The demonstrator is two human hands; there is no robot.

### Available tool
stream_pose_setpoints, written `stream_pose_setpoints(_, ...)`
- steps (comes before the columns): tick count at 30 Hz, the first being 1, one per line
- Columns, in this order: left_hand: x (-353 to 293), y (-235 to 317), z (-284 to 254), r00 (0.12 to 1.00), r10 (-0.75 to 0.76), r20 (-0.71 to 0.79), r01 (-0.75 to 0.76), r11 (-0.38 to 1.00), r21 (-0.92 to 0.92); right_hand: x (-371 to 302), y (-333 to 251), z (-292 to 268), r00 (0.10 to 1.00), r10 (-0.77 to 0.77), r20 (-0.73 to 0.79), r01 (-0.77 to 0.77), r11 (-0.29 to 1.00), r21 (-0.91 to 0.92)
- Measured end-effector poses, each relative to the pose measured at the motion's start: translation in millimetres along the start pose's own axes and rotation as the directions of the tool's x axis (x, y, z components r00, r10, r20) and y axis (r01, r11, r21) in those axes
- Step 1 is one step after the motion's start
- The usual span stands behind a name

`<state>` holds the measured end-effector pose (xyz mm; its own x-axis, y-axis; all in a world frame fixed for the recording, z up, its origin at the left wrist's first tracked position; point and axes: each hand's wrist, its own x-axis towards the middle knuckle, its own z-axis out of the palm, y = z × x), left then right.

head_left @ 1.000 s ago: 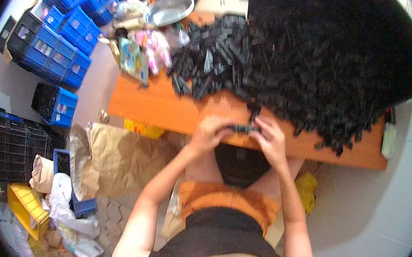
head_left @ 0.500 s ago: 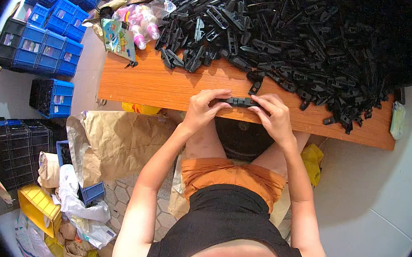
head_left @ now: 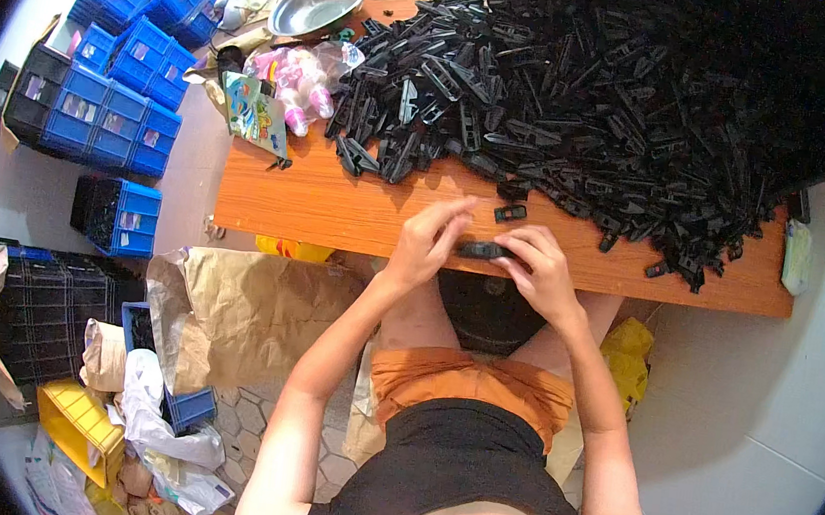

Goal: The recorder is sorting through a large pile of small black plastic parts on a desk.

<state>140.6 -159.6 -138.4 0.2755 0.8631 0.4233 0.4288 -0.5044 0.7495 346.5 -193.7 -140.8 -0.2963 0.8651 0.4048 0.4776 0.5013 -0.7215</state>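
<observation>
A small, elongated black plastic part [head_left: 480, 251] is held level at the table's front edge. My right hand [head_left: 539, 268] pinches its right end between thumb and fingers. Just left of the part is my left hand [head_left: 426, 241], its fingers loosely apart and the fingertips slightly blurred; I see nothing in it. Another short black plastic piece [head_left: 510, 213] lies on the wood just beyond my hands. Behind it spreads a large heap of similar black plastic parts [head_left: 567, 123].
The wooden table [head_left: 318, 197] carries a metal bowl [head_left: 319, 2] and a bag of pink-and-white items [head_left: 300, 85] at its far left. Blue crates [head_left: 96, 114] stand along the left. Brown paper [head_left: 236, 309] and a yellow crate [head_left: 78, 429] lie lower left.
My left hand has let go of the part's left end and moved slightly up from it. The part stays in my right hand. The view has shifted, so the table sits lower.
</observation>
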Motion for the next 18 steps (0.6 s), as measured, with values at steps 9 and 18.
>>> stream_pose_setpoints(9, 42, -18, 8, 0.984, 0.173, 0.036, -0.167, 0.845, 0.507, -10, -13, -32, 0.988, 0.003, 0.154, -0.014, 0.997, 0.074)
stream_pose_setpoints(18, 17, -4, 3, 0.996, 0.076, -0.045, -0.042, 0.858, 0.513, 24, 15, 9, 0.994, 0.043, -0.101, -0.056, 0.991, -0.124)
